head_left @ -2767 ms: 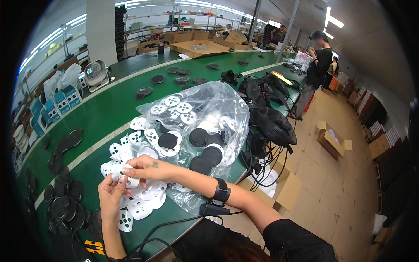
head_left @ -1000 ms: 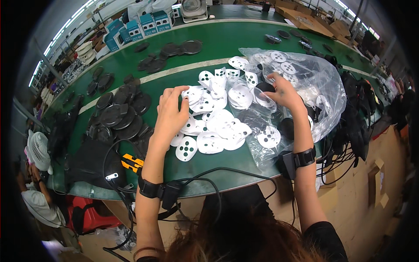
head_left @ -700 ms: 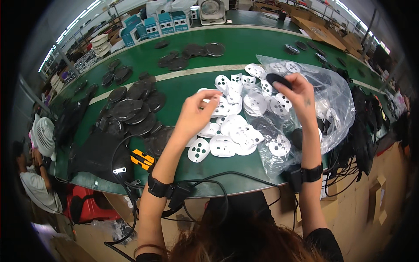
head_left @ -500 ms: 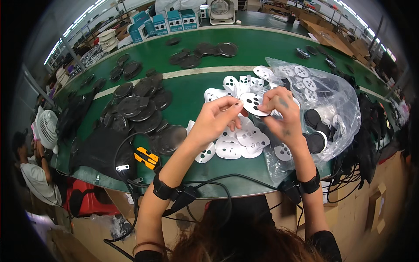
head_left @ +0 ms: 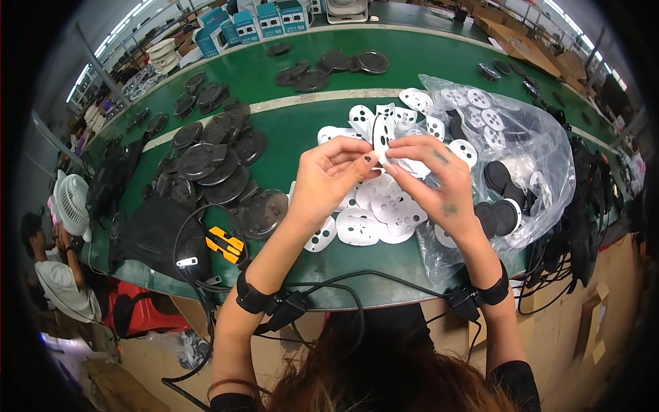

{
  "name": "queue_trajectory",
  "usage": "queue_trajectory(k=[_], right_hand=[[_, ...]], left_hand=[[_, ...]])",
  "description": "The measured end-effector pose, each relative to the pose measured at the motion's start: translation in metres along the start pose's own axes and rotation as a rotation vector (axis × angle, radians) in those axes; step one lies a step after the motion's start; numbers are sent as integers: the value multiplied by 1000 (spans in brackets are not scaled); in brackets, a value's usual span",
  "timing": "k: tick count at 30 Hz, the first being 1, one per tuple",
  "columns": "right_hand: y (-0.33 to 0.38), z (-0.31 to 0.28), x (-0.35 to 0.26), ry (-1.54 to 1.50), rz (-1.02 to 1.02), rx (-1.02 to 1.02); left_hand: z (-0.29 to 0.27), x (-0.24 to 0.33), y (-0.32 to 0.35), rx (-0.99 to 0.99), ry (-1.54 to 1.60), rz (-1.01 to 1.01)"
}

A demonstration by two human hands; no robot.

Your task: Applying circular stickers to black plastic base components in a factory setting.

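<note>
Both my hands pinch a white disc with dark round spots (head_left: 383, 141), tilted nearly edge-on so that a dark strip shows along its left side. My left hand (head_left: 333, 173) is closed on its left edge, thumb and forefinger together near the lower end. From the other side my right hand (head_left: 437, 177) grips it with thumb and fingertips. Below and behind it lies a loose heap of similar white spotted discs (head_left: 360, 226). A clear plastic bag (head_left: 542, 137) to the right contains more of these discs and several black round pads (head_left: 495, 175).
Dark round parts (head_left: 233, 182) are piled left on the green table (head_left: 329, 264). A black mesh bag (head_left: 154, 233) and a yellow-orange clip-like piece (head_left: 225, 244) lie near its front edge. Black cables (head_left: 357, 276) run along that edge. A person (head_left: 62, 275) sits far left.
The disc has turned from showing its spotted face to nearly edge-on and moved slightly left. My right hand has shifted its grip, and my left fingers now meet the disc's edge.
</note>
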State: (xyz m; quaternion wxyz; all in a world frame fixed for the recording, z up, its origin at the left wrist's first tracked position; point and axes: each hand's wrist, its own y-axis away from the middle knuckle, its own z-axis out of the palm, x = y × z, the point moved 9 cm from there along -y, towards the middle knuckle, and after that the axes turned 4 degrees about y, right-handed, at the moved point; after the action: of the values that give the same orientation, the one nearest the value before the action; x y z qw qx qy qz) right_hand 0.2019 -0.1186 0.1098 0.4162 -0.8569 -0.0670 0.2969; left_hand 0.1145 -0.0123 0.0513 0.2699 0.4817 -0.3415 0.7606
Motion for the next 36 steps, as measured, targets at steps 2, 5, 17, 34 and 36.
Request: queue_trajectory(k=[2,5,17,34,36], right_hand=[[1,4,2,-19,5,-6],[1,4,3,-9,28,-11],[11,11,13,-62,134,-15],[11,5,13,-83,131,63],[10,4,11,-86,137,52]], left_hand=[[-3,-1,1,10,-4,6],[-2,1,1,7,-45,28],[9,17,10,20,-319,259],[15,22,15,55,-315,337],[15,21,15,47,-331,355]])
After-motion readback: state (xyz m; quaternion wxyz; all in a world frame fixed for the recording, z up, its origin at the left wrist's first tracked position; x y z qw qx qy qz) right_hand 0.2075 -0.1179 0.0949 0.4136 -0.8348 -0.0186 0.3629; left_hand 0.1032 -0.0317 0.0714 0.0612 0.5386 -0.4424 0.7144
